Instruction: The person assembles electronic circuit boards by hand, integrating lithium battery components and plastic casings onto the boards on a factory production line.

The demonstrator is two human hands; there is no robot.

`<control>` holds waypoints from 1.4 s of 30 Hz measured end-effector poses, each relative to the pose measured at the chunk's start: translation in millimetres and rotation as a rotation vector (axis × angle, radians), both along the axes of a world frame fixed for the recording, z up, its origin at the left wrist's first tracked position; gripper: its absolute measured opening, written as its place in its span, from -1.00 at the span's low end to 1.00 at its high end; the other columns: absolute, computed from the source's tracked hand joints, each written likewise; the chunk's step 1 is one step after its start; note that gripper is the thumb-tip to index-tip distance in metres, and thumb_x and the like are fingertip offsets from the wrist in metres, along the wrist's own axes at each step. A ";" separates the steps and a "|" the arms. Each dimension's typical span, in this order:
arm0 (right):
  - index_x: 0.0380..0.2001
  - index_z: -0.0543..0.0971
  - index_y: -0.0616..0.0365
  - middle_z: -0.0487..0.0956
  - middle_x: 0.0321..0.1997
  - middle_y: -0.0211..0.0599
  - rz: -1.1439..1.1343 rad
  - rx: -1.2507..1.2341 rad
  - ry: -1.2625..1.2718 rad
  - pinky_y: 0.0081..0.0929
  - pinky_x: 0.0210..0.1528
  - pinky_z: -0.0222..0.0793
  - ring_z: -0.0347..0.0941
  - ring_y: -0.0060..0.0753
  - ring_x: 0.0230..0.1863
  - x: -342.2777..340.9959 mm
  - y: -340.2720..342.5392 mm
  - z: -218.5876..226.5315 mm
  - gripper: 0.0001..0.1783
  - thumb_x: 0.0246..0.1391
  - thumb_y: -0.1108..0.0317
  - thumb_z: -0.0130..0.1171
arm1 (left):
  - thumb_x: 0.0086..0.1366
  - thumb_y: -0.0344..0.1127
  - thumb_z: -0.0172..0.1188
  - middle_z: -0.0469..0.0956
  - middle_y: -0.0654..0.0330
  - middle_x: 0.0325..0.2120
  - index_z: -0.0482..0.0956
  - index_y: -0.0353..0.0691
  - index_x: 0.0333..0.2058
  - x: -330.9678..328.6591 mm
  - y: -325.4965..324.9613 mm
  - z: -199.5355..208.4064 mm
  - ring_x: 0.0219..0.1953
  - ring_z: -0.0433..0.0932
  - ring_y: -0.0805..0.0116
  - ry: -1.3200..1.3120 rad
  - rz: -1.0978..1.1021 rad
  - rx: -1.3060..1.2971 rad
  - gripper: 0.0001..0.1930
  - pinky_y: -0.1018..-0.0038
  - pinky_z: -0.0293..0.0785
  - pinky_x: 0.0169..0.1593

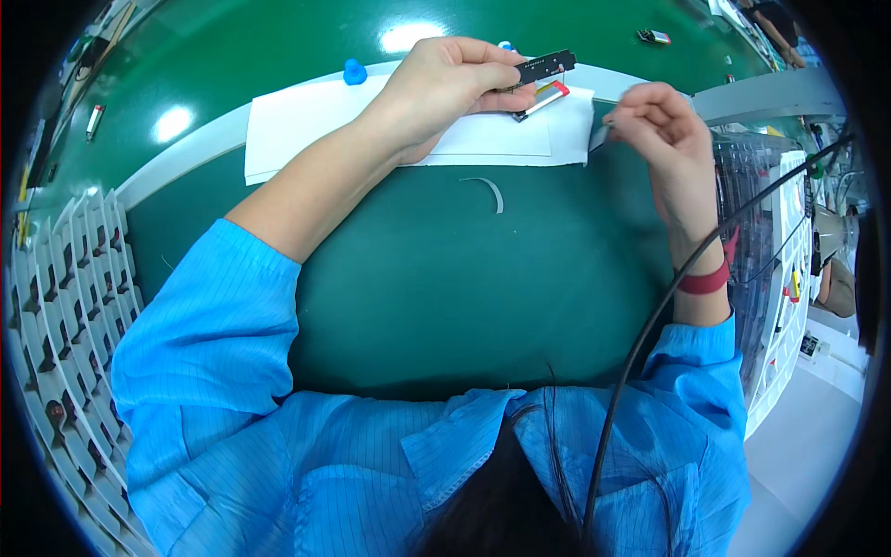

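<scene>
My left hand (436,88) grips a narrow black circuit board (549,66) between thumb and fingers, above a white sheet (320,125). Just below the board is a small silver battery pack (544,99) with a red and yellow end, close to my fingertips; whether they touch it I cannot tell. To the right, my right hand (666,130) is raised with thumb and index finger pinched on a small pale strip (600,138), slightly blurred. Nearer me, a curved pale strip (494,195) lies on the green mat (418,288).
A blue lump (355,72) sits behind the sheet. White slotted racks (70,325) stand at left, clear plastic trays (756,176) at right. A black cable (640,343) crosses in front of my right arm. Another battery pack (653,37) lies at the far right.
</scene>
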State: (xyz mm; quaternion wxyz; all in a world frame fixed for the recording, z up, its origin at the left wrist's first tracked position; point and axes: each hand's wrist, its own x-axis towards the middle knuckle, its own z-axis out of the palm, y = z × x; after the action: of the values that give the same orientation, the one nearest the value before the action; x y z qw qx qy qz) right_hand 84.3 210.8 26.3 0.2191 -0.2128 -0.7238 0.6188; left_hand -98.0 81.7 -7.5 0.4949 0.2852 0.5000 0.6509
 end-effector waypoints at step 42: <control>-0.40 0.46 0.21 0.49 -0.52 -0.46 -0.235 -0.304 0.274 -0.81 -0.56 0.01 0.22 -0.81 -0.56 -38.2 -22.4 -30.4 -0.85 -0.09 0.46 0.19 | 0.23 -0.44 -0.06 0.41 -0.08 -0.20 0.35 -0.61 -0.15 7.5 -9.4 7.6 -0.11 0.47 0.18 -0.142 -0.018 -0.041 -0.70 0.49 0.39 0.01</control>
State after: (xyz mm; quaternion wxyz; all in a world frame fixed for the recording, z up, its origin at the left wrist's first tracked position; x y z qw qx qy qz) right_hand 46.1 188.3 -4.1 0.3513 -0.2403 -0.5561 0.7138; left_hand -90.5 72.3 0.1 0.5408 0.2326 0.4744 0.6546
